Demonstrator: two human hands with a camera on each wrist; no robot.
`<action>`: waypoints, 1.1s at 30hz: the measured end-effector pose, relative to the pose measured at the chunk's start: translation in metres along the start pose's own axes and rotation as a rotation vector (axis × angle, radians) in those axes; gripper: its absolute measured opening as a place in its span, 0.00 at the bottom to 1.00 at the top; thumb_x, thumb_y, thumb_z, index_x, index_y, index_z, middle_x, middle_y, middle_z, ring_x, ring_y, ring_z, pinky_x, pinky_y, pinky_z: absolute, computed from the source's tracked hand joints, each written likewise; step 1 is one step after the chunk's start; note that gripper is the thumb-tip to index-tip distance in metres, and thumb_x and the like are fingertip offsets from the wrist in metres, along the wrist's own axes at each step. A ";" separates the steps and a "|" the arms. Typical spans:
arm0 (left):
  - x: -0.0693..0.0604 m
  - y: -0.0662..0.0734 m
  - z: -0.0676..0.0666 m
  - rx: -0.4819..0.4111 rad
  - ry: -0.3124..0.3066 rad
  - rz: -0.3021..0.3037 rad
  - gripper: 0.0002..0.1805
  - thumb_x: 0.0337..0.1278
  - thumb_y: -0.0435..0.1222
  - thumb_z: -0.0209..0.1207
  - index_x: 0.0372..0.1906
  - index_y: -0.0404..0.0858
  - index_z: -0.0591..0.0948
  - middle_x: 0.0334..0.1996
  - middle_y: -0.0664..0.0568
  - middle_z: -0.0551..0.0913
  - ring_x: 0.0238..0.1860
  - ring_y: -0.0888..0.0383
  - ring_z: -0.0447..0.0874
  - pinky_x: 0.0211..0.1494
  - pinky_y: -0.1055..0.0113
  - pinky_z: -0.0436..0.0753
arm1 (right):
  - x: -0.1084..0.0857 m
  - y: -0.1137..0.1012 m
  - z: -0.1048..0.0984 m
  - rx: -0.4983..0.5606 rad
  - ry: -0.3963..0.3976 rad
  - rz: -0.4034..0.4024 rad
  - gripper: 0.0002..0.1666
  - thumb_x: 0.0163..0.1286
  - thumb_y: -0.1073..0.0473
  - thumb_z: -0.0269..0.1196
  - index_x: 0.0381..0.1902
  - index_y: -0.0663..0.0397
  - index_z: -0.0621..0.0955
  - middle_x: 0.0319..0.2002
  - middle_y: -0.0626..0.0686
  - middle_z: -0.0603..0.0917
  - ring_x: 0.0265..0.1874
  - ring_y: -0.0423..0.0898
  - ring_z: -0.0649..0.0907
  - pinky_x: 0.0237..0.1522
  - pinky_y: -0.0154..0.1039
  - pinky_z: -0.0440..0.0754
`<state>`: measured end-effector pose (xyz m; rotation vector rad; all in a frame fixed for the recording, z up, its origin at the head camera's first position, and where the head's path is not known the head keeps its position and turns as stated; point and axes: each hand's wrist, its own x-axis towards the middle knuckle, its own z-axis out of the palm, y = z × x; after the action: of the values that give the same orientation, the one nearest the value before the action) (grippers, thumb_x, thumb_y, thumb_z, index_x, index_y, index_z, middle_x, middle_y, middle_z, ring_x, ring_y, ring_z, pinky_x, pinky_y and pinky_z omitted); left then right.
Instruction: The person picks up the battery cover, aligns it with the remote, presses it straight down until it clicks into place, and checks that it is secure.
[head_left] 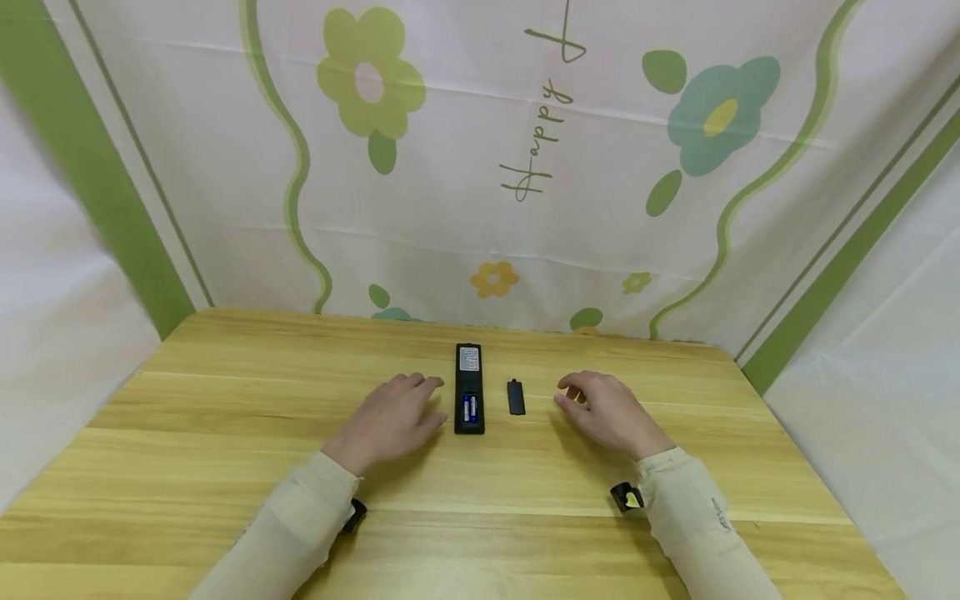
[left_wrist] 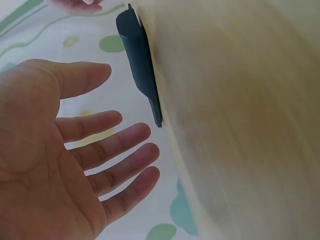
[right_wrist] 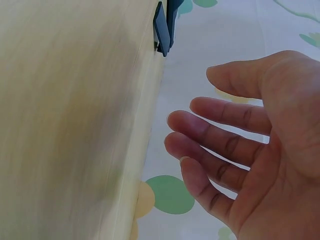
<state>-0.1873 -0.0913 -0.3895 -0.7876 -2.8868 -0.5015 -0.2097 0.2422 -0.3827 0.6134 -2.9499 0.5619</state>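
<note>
A black remote control [head_left: 468, 382] lies back side up on the wooden table, with a white label near its far end. Its battery compartment is uncovered, and two blue-and-white batteries [head_left: 470, 408] sit side by side in it. To the right of the remote, apart from it, lies the small black battery cover [head_left: 516, 397]. My left hand [head_left: 393, 417] hovers just left of the remote, fingers spread and holding nothing. On the other side, my right hand [head_left: 603, 408] is held to the right of the cover, its fingers loosely bent around nothing. Both palms look bare in the wrist views.
The wooden table [head_left: 465, 533] carries these things near its far edge. Behind it hangs a white curtain [head_left: 450, 200] printed with flowers and green lines, and similar cloth flanks both sides. Dark wrist devices [head_left: 627, 497] show under the sleeves.
</note>
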 end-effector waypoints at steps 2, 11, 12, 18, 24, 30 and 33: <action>0.001 0.002 0.001 -0.011 -0.004 0.006 0.26 0.70 0.44 0.62 0.64 0.30 0.78 0.56 0.39 0.81 0.55 0.41 0.81 0.58 0.47 0.80 | 0.000 0.000 0.000 0.001 -0.002 -0.005 0.18 0.75 0.52 0.63 0.53 0.59 0.85 0.40 0.49 0.85 0.40 0.46 0.83 0.45 0.49 0.82; 0.010 0.010 0.003 -0.051 -0.070 0.005 0.31 0.70 0.47 0.62 0.69 0.32 0.74 0.58 0.39 0.80 0.57 0.41 0.79 0.62 0.46 0.77 | 0.001 -0.003 0.003 0.015 -0.024 -0.007 0.18 0.75 0.54 0.64 0.54 0.61 0.84 0.39 0.48 0.85 0.39 0.44 0.83 0.44 0.47 0.82; 0.011 0.010 0.004 -0.055 -0.080 0.001 0.32 0.70 0.47 0.62 0.70 0.32 0.73 0.59 0.39 0.80 0.57 0.40 0.79 0.62 0.46 0.77 | 0.001 -0.003 0.003 0.016 -0.024 -0.004 0.18 0.75 0.54 0.64 0.55 0.61 0.84 0.39 0.48 0.85 0.39 0.44 0.83 0.44 0.47 0.82; 0.015 0.010 0.007 -0.073 -0.139 -0.040 0.36 0.70 0.50 0.61 0.73 0.33 0.70 0.64 0.36 0.76 0.64 0.36 0.74 0.67 0.43 0.72 | 0.001 -0.003 0.004 0.016 -0.034 -0.006 0.18 0.75 0.54 0.64 0.55 0.60 0.83 0.38 0.47 0.85 0.38 0.43 0.83 0.43 0.46 0.83; 0.017 0.009 0.008 -0.094 -0.185 -0.064 0.36 0.71 0.50 0.60 0.74 0.34 0.69 0.67 0.36 0.73 0.67 0.35 0.71 0.70 0.42 0.69 | 0.002 -0.003 0.004 0.021 -0.049 -0.005 0.19 0.75 0.53 0.64 0.55 0.59 0.84 0.38 0.46 0.85 0.38 0.42 0.83 0.43 0.45 0.82; 0.018 0.008 0.009 -0.107 -0.204 -0.049 0.35 0.72 0.51 0.59 0.74 0.34 0.69 0.68 0.37 0.73 0.68 0.36 0.70 0.70 0.41 0.68 | 0.002 -0.002 0.005 0.018 -0.073 0.001 0.20 0.75 0.52 0.63 0.57 0.59 0.83 0.38 0.45 0.85 0.37 0.41 0.82 0.43 0.44 0.81; 0.018 0.008 0.010 -0.103 -0.216 -0.040 0.35 0.73 0.52 0.57 0.75 0.36 0.69 0.68 0.37 0.72 0.68 0.35 0.69 0.70 0.41 0.68 | 0.001 -0.001 0.005 0.019 -0.083 0.003 0.20 0.75 0.52 0.63 0.57 0.59 0.83 0.38 0.46 0.84 0.36 0.41 0.81 0.43 0.45 0.81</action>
<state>-0.1993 -0.0727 -0.3929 -0.8493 -3.1019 -0.6097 -0.2105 0.2393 -0.3870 0.6504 -3.0266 0.5794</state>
